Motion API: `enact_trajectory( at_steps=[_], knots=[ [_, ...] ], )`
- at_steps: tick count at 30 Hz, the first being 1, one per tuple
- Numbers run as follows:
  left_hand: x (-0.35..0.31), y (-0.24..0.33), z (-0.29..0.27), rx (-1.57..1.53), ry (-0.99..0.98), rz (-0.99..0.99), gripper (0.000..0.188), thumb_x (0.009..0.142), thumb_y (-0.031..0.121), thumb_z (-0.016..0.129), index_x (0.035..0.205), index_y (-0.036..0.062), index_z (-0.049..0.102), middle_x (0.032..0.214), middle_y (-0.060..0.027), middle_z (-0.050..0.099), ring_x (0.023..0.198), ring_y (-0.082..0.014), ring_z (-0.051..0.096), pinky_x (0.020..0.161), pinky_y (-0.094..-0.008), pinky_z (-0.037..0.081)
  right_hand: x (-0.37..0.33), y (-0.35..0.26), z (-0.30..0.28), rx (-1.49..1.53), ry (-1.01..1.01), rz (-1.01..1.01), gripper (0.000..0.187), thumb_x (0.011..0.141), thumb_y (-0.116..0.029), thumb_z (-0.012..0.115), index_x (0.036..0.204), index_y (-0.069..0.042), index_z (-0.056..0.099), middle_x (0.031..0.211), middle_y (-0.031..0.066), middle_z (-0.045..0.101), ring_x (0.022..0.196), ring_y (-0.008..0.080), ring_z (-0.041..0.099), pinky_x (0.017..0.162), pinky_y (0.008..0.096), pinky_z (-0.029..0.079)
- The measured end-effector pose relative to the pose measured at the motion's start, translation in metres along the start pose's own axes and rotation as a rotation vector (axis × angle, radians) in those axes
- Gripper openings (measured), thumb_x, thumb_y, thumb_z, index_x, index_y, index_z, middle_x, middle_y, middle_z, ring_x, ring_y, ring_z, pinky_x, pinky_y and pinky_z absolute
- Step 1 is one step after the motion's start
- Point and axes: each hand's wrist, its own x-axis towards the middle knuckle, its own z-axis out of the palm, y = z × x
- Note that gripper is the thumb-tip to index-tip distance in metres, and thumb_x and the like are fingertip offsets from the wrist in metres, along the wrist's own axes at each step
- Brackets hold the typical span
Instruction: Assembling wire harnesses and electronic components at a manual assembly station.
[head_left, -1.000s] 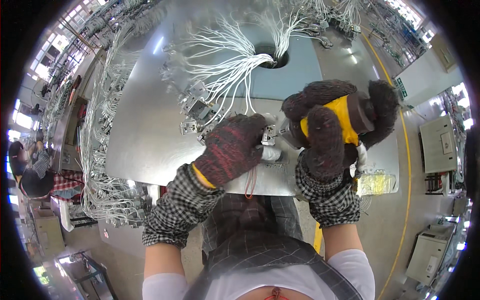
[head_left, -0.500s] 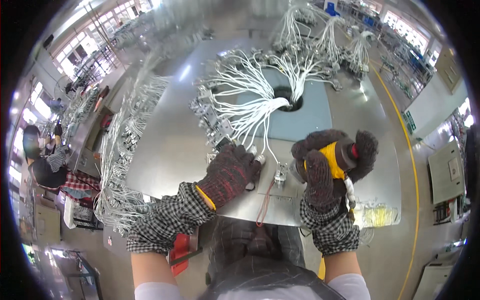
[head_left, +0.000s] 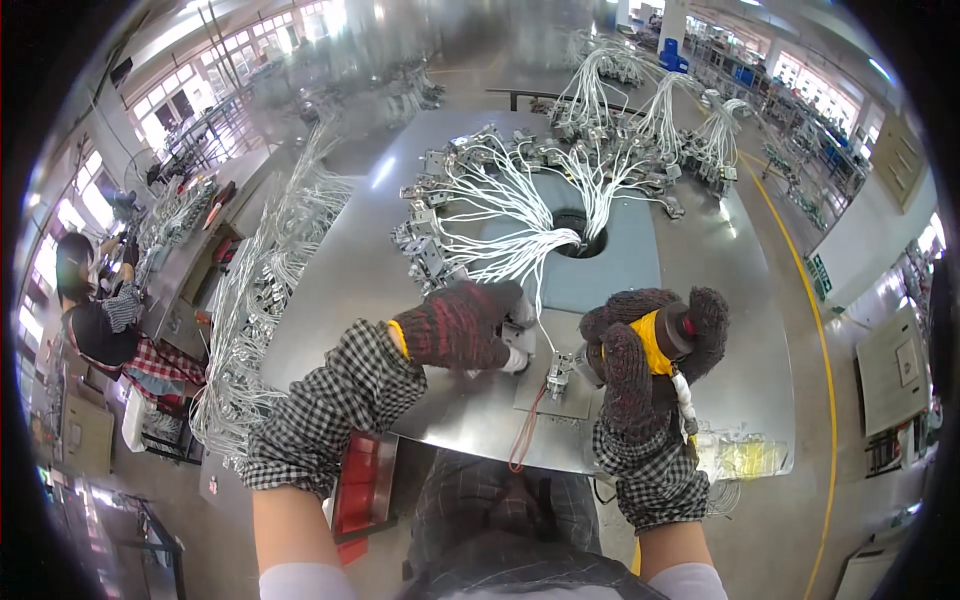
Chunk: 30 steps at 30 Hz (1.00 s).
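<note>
My left hand (head_left: 465, 330), in a dark red and black knitted glove with white-tipped fingers, hovers low over the steel table (head_left: 465, 410). Its fingers curl toward the thumb; what lies between them is too small to make out. Just right of it sits a small metal fitting (head_left: 558, 375) on a white wire, with a thin reddish cord (head_left: 522, 440) running toward the table's front edge. My right hand (head_left: 632, 390), also gloved, wraps round a dark handheld power tool (head_left: 655, 340) with a yellow band. The tool's silver nose points left, close to the fitting.
White wires (head_left: 515, 245) spread from a round hole (head_left: 580, 235), ending in grey metal fittings (head_left: 425, 250) heaped around. More bundled wires (head_left: 240, 330) hang along the left. A red bin (head_left: 367, 485) stands below the front edge. A co-worker (head_left: 105, 320) is at a bench far left.
My left hand has shifted slightly up from the table's front, its fingers now pointing right, beside the small fitting. My right hand keeps its grip on the tool. The whole view has tilted slightly.
</note>
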Motion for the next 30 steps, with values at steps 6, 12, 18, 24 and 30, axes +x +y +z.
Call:
enact_trajectory(
  at_steps=[6,12,18,24,30],
  knots=[
    [-0.002,-0.026,0.043,-0.466,0.264,0.117,0.048,0.082,0.025,0.078,0.117,0.0001,0.056,0.097,-0.0096,0.067,0.091,-0.0205,0.064,0.083,-0.0355,0.052,-0.009,0.004,-0.003,0.004,0.032,0.136,0.071,0.083,0.001,0.073,0.141,-0.009,0.033,0.118,0.0166,0.058,0.102,0.0256,0.064,0.086,0.0411,0.056],
    [0.005,-0.012,0.074,-1.084,0.403,0.107,0.036,0.087,0.015,0.073,0.115,-0.0011,0.057,0.098,-0.0024,0.064,0.091,-0.0139,0.061,0.082,-0.0306,0.051,-0.010,0.006,-0.010,0.092,0.039,0.245,0.073,0.084,0.003,0.072,0.143,-0.011,0.031,0.123,0.0157,0.055,0.103,0.0256,0.064,0.086,0.0408,0.056],
    [-0.012,-0.042,0.090,-1.032,0.299,0.383,0.040,0.086,0.013,0.074,0.122,0.0029,0.058,0.099,-0.0067,0.065,0.087,-0.0152,0.063,0.074,-0.0285,0.052,0.011,-0.007,0.010,0.337,0.162,0.115,0.076,0.084,0.006,0.068,0.144,-0.019,0.030,0.112,0.0152,0.058,0.087,0.0236,0.066,0.065,0.0374,0.059],
    [0.003,0.003,0.074,-0.164,0.409,0.234,0.064,0.077,0.019,0.081,0.133,0.0056,0.054,0.104,-0.0120,0.068,0.092,-0.0181,0.068,0.078,-0.0338,0.055,0.044,-0.025,-0.004,0.098,0.335,-0.056,0.065,0.090,-0.011,0.062,0.146,-0.013,0.029,0.085,0.0152,0.064,0.061,0.0234,0.063,0.056,0.0378,0.056],
    [0.003,-0.009,0.066,-0.105,0.314,0.282,0.059,0.073,0.011,0.081,0.127,0.0030,0.059,0.107,-0.0140,0.065,0.098,-0.0203,0.065,0.086,-0.0329,0.052,0.041,-0.017,-0.004,0.059,0.274,0.000,0.067,0.087,-0.012,0.068,0.144,-0.014,0.032,0.088,0.0165,0.065,0.062,0.0260,0.066,0.056,0.0402,0.058]
  ],
)
